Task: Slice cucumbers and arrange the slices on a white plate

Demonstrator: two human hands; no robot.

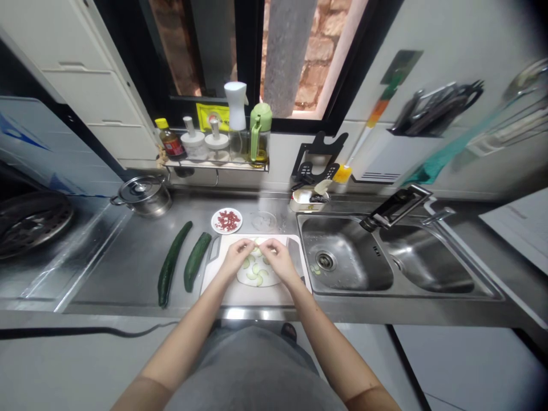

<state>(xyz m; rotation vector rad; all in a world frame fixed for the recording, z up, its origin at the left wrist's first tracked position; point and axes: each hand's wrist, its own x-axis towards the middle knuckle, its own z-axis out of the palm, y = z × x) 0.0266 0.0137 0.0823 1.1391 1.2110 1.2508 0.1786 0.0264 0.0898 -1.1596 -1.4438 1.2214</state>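
My left hand [239, 254] and my right hand [277, 258] meet above a plate [244, 281] on the white cutting board [233, 298]. Fingers of both hands are pinched together at a small pale green cucumber slice [257, 244], partly covered by the fingertips. Below them, several curved cucumber slices [256, 275] lie in a fanned pattern on the plate. Left of the board rest two dark green cucumbers, a long one [173, 265] and a shorter one with a cut end [197, 262]. Behind the board stands a white plate [215, 224] of chopped red pieces [228, 220].
A clear dish [264, 220] sits behind the board. To the right is a double steel sink [355, 268] with green scraps [315, 269] in it. A lidded pot [148, 197] stands at the back left. Bottles line a wall rack [218, 166].
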